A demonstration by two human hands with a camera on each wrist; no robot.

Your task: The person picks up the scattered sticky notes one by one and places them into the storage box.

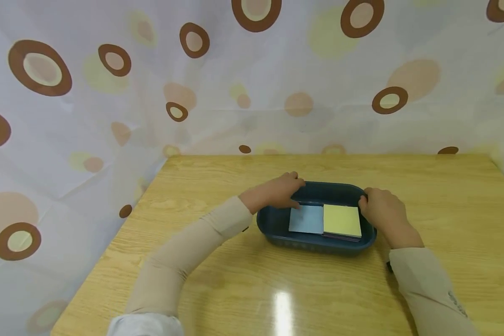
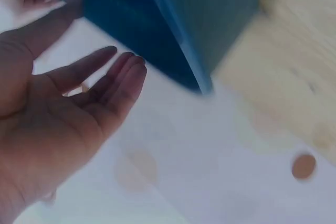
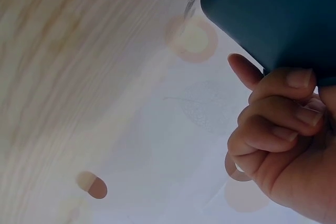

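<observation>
A dark blue plastic basket (image 1: 315, 246) with rounded corners sits on the wooden table. Inside it lie a light blue paper square (image 1: 305, 222) and, right beside that, a stack of square paper with a yellow top (image 1: 341, 219). My right hand (image 1: 384, 212) grips the basket's right end, with the thumb at the inside of the rim; in the right wrist view the fingers (image 3: 278, 103) curl at the basket's edge. Over the left end reaches my left hand (image 1: 279, 190), its thumb above the blue square. The left wrist view shows its fingers (image 2: 123, 80) loosely bent near the rim.
The wood-grain table (image 1: 218, 289) spreads around the basket on all sides. Behind it and to the left hangs a white sheet (image 1: 235, 79) with brown, peach and yellow-green spots.
</observation>
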